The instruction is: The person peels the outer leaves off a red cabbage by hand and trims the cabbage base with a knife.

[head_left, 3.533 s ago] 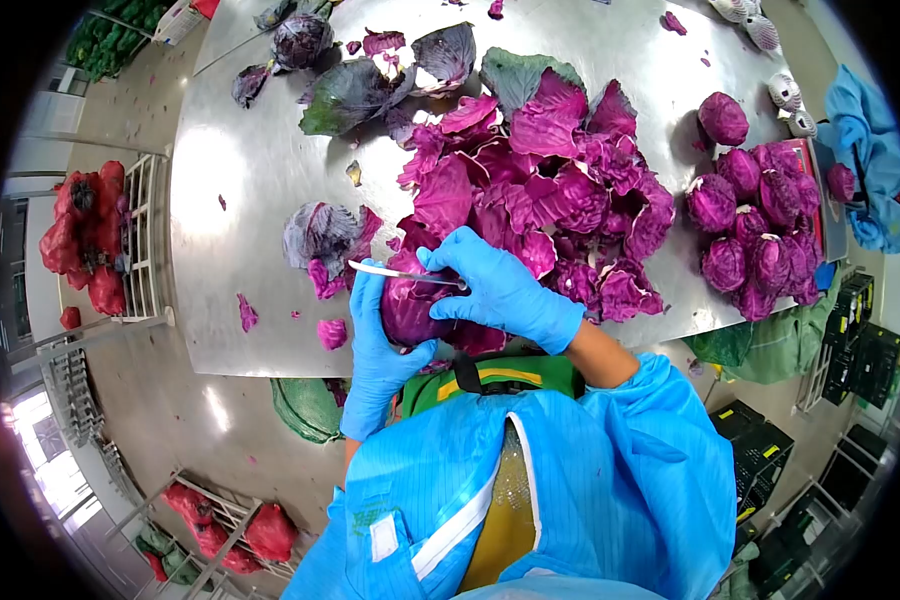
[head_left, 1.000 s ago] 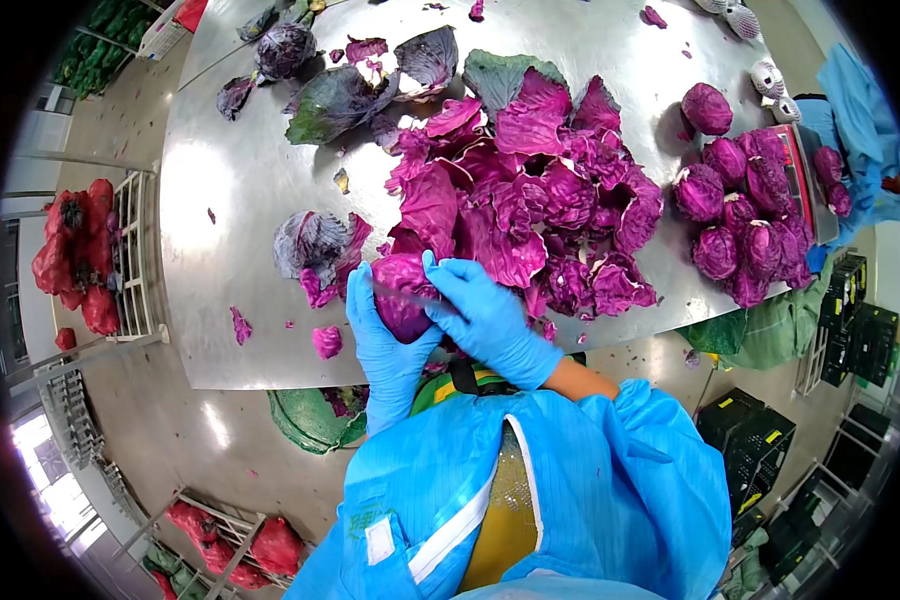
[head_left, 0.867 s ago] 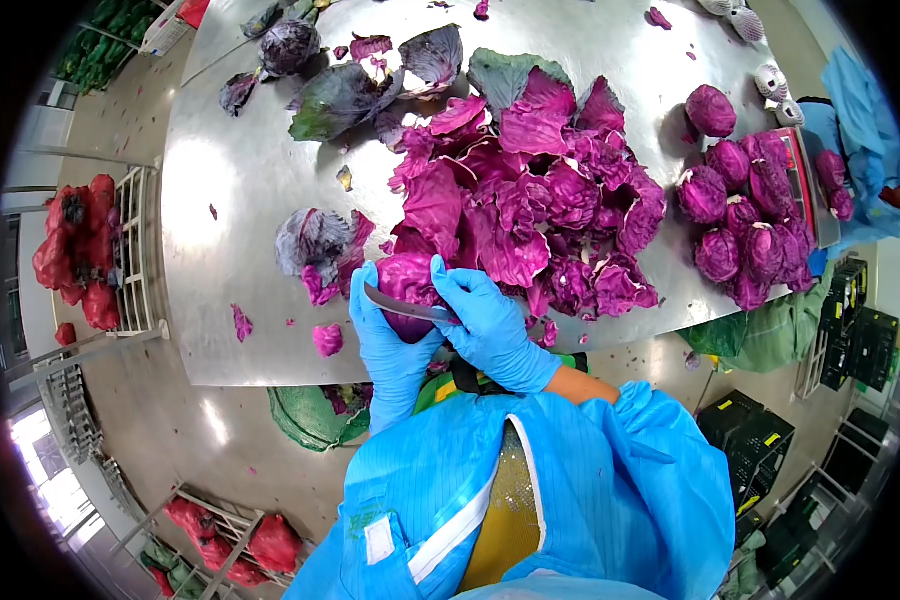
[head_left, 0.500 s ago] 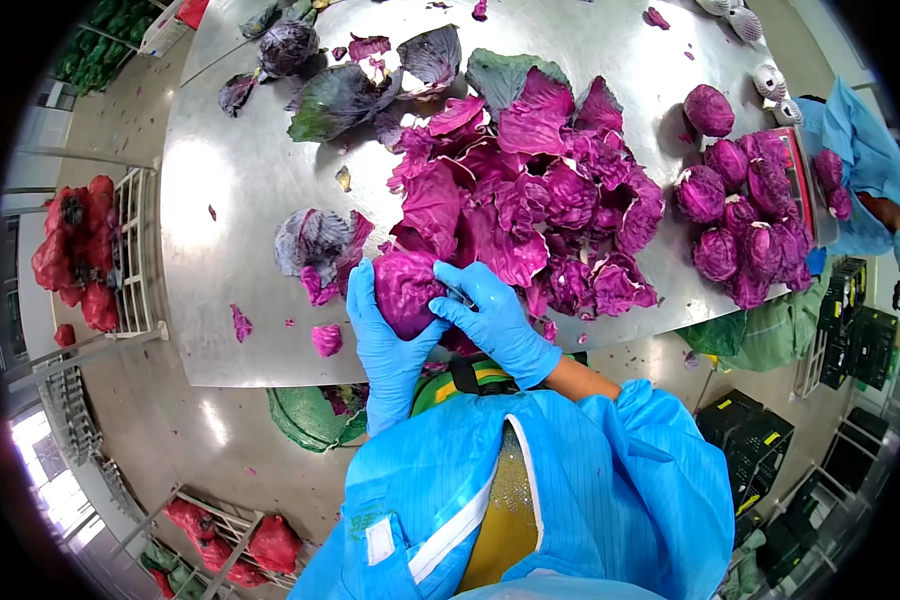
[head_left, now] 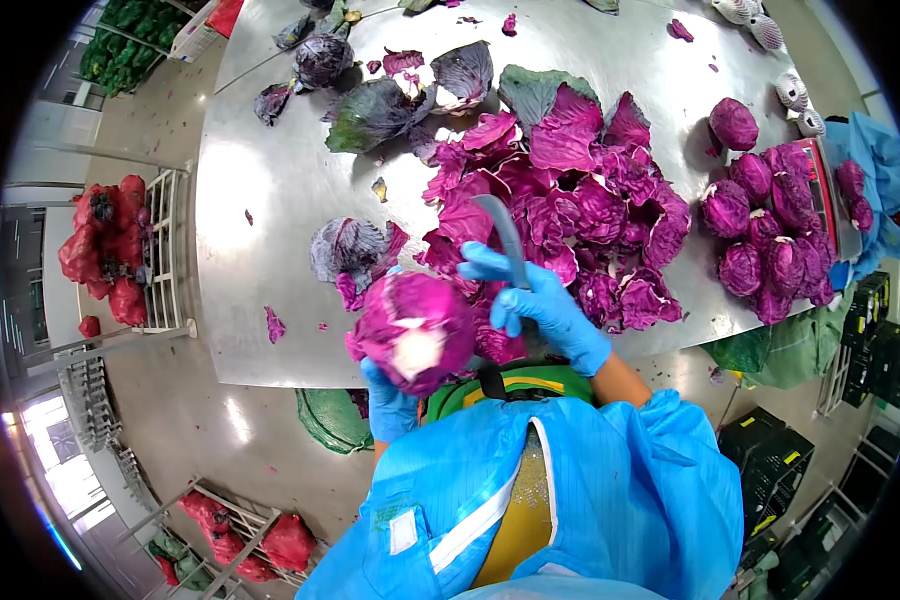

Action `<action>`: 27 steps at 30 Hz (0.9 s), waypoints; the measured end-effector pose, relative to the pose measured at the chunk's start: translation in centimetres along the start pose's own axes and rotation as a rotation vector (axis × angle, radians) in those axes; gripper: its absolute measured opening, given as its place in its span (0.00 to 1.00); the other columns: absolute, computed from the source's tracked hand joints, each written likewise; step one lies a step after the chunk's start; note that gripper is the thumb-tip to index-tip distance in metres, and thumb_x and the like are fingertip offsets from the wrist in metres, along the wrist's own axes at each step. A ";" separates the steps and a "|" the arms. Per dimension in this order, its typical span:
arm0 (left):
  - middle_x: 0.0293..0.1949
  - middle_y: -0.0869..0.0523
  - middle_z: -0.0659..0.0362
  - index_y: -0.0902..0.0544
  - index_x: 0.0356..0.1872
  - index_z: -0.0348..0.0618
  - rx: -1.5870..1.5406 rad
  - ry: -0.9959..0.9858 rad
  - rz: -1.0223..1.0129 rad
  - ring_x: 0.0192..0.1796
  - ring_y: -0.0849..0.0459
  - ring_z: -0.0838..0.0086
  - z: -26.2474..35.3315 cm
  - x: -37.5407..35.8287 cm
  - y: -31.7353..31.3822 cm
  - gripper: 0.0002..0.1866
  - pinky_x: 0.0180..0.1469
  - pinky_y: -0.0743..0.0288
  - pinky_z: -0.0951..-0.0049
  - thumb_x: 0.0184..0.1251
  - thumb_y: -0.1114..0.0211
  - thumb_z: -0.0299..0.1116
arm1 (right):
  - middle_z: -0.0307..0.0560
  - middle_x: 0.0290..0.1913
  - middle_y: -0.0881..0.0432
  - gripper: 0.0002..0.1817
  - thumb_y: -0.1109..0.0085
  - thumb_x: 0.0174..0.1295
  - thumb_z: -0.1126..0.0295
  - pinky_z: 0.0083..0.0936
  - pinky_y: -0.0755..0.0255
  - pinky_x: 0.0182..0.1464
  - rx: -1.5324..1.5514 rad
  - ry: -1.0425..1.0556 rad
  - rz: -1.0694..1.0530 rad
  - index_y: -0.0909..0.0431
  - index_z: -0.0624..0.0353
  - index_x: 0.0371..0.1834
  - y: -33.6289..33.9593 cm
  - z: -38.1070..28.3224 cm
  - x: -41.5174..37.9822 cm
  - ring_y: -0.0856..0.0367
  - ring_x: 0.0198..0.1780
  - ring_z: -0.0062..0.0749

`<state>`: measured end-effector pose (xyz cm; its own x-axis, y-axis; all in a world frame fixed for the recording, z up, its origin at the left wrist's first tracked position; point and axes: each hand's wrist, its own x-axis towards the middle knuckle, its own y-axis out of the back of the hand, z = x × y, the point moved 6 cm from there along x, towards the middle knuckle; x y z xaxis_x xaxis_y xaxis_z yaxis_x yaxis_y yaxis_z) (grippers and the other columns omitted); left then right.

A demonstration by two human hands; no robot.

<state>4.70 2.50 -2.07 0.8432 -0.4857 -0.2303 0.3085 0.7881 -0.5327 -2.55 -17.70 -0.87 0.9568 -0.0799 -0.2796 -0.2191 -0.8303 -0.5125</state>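
Rolled over since a moment ago, the cabbage (head_left: 432,312) is showing its white stem end upward near the table (head_left: 270,330) edge — the left hand (head_left: 389,398) is cradling it, the right hand (head_left: 547,312) gripping a knife (head_left: 508,236), its long blade pointing forward-left.

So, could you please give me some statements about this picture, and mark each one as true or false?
1. The left hand holds a purple cabbage. True.
2. The knife is in the left hand. False: the right hand grips the knife.
3. A pile of loose purple leaves lies on the metal table. True.
4. The cluster of cabbages is left of that pile in the picture. False: the cluster of cabbages is to its right.
5. The blade is touching the held cabbage. False: they are apart.
6. A pale patch shows on the held cabbage. True.
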 end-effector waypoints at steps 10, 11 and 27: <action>0.72 0.34 0.52 0.40 0.74 0.35 0.426 -0.103 0.168 0.72 0.34 0.64 0.8 -0.1 -1.6 0.61 0.74 0.40 0.61 0.36 0.15 0.44 | 0.33 0.34 0.28 0.38 0.21 0.50 0.54 0.16 0.33 0.26 -0.123 -0.143 0.317 0.27 0.57 0.61 -1.3 4.7 -1.6 0.33 0.26 0.12; 0.72 0.34 0.52 0.39 0.74 0.35 0.406 -0.097 0.072 0.72 0.34 0.63 0.7 0.5 -1.1 0.60 0.74 0.40 0.61 0.37 0.15 0.44 | 0.33 0.34 0.28 0.37 0.21 0.50 0.53 0.17 0.32 0.28 -0.162 -0.121 0.316 0.26 0.57 0.59 -1.2 4.9 -1.8 0.32 0.27 0.13; 0.73 0.40 0.45 0.40 0.75 0.42 1.283 -0.450 0.125 0.75 0.41 0.55 1.6 0.8 -0.7 0.61 0.75 0.46 0.56 0.36 0.14 0.43 | 0.41 0.50 0.23 0.28 0.26 0.52 0.71 0.23 0.28 0.52 -0.545 0.389 0.061 0.23 0.58 0.59 -2.4 2.6 3.6 0.23 0.54 0.27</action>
<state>5.87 2.15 -0.52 0.8886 -0.4162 0.1930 0.2008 0.7311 0.6521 0.92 -14.58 -2.73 0.9672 -0.2439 0.0702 -0.2450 -0.9695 0.0071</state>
